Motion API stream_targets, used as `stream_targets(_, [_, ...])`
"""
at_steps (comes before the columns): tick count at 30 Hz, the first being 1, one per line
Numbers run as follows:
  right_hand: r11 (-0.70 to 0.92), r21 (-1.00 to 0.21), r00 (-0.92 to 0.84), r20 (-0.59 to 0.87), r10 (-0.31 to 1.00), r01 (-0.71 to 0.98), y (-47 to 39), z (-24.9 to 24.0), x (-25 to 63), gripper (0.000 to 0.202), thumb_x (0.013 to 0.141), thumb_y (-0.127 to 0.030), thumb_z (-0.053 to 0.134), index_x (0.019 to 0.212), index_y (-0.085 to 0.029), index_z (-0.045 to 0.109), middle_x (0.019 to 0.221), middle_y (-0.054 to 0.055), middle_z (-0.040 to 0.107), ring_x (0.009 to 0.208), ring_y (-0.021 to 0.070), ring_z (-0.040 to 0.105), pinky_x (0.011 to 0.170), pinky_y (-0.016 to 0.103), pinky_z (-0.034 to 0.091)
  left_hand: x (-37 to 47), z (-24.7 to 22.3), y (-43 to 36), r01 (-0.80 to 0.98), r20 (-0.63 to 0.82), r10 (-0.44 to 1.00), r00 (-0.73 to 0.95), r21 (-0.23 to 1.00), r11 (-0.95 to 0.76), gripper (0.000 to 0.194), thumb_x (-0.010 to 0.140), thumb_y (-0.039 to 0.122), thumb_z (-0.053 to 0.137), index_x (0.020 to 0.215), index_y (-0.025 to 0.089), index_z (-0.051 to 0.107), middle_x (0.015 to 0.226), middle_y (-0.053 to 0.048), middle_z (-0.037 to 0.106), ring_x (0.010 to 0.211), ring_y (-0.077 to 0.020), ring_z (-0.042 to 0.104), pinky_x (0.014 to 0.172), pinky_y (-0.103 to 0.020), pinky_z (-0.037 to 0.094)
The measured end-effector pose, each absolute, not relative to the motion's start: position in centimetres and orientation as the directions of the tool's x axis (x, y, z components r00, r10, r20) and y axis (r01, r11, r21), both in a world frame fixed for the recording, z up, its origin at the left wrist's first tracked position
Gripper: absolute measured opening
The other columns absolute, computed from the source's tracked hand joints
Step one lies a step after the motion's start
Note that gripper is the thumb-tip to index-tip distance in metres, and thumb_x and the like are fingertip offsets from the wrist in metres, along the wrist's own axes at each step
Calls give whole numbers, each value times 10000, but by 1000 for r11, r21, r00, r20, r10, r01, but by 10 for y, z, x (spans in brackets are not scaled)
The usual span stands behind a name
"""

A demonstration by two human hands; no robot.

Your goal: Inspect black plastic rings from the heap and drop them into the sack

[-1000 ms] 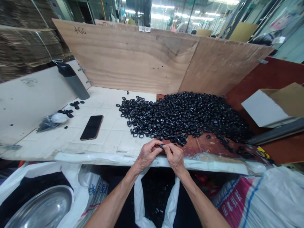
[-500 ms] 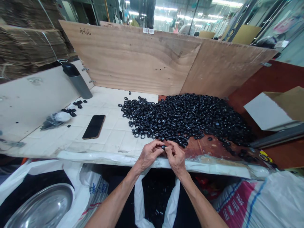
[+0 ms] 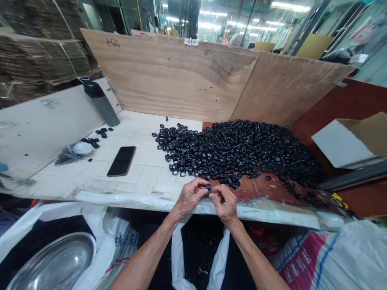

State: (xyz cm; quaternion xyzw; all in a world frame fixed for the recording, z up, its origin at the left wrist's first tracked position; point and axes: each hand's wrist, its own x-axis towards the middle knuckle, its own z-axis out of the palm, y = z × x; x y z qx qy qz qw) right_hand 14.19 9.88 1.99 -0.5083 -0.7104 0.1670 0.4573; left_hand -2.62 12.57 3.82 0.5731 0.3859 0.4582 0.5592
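Presently, I am pinching a ring (image 3: 208, 187) with the left hand (image 3: 189, 196) near the pile (image 3: 238, 147); the right hand (image 3: 225, 202) is hovering half-curled beside the ring, its hold unclear.

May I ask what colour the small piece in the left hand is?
The small piece is black, best seen in the head view.

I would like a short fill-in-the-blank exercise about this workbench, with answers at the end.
The left hand pinches a small cylindrical part, coloured ____.
The flat rectangular black-screened phone lies to the ____ of the large heap of small black rings.
Below the left hand and right hand, the open pliable sack has a ____ rim.
Answers: black; left; white.
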Motion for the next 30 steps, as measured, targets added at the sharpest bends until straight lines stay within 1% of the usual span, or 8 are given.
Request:
stream_targets(2, [403, -744, -39, 454, 890, 533, 98, 18, 141, 198, 888, -299, 618, 1036, -174, 654, 796, 29, 607, 643, 150, 537, 617, 271, 453, -26, 37, 125, -82, 100, 951, 293, 993, -79, 243, 839, 290, 656, 1025, 137, 685, 940, -66, 709, 870, -186, 664, 783, -295, 544])
stream_targets(6, [360, -774, 27, 436, 899, 521, 98, 16, 140, 118, 905, -283, 600, 910, -179, 655, 712, 8, 599, 603, 145, 548, 595, 265, 460, -27, 34, 126, -115, 90, 942, 324, 992, -56, 252, 836, 299, 665, 1024, 132, 679, 963, -74, 710, 876, -188, 666, 791, -304, 547])
stream_targets(10, [447, -764, -50, 481, 875, 465, 101, 20, 139, 175, 930, -255, 547, 1055, -187, 649, 855, 44, 646, 748, 178, 619, 706, 293, 507, -27, 33, 128, -199, 60, 934, 352, 980, 12, 268, 831, 297, 673, 1034, 122, 657, 946, -74, 710, 843, -180, 673, 805, -318, 548])
stream_targets(14, [392, -784, -12, 441, 897, 481, 92, 23, 134, 169, 955, -276, 499, 988, -193, 642, 847, 48, 661, 757, 185, 635, 711, 287, 508, -26, 36, 117, -147, 73, 934, 351, 989, -22, 232, 844, 278, 652, 1025, 132, 655, 935, -71, 706, 844, -183, 671, 809, -321, 549])
stream_targets(19, [150, -836, 151, 266, 952, 527, 57, 25, 126, 286, 987, -336, 443, 792, -201, 603, 669, -4, 607, 599, 148, 571, 570, 237, 439, -22, 29, 80, 54, 236, 938, 254, 965, -258, 189, 873, 247, 605, 1038, 183, 669, 1049, -78, 685, 985, -208, 653, 911, -347, 528])
stream_targets(24, [239, -848, 63, 303, 951, 472, 34, 32, 129, 187, 961, -306, 502, 1016, -204, 648, 800, 33, 648, 670, 164, 603, 626, 260, 479, -20, 22, 57, -139, 20, 963, 270, 990, 19, 206, 869, 277, 635, 1046, 171, 636, 970, -67, 715, 867, -192, 691, 831, -340, 575])
stream_targets(26, [292, -840, 10, 333, 943, 458, 32, 31, 130, 183, 960, -286, 495, 973, -204, 657, 795, 41, 640, 666, 165, 600, 633, 269, 485, -20, 20, 54, -171, -27, 957, 288, 982, 79, 221, 870, 293, 639, 1050, 164, 626, 947, -68, 723, 843, -194, 698, 829, -351, 581])
stream_targets(30, [75, -929, 119, 126, 985, 362, 30, 24, 129, 210, 949, -355, 513, 867, -194, 620, 603, -16, 570, 482, 131, 515, 465, 230, 419, -19, 15, 50, 9, 140, 970, 197, 989, -145, 202, 886, 297, 612, 1047, 184, 659, 1033, -83, 708, 965, -221, 682, 910, -375, 555])
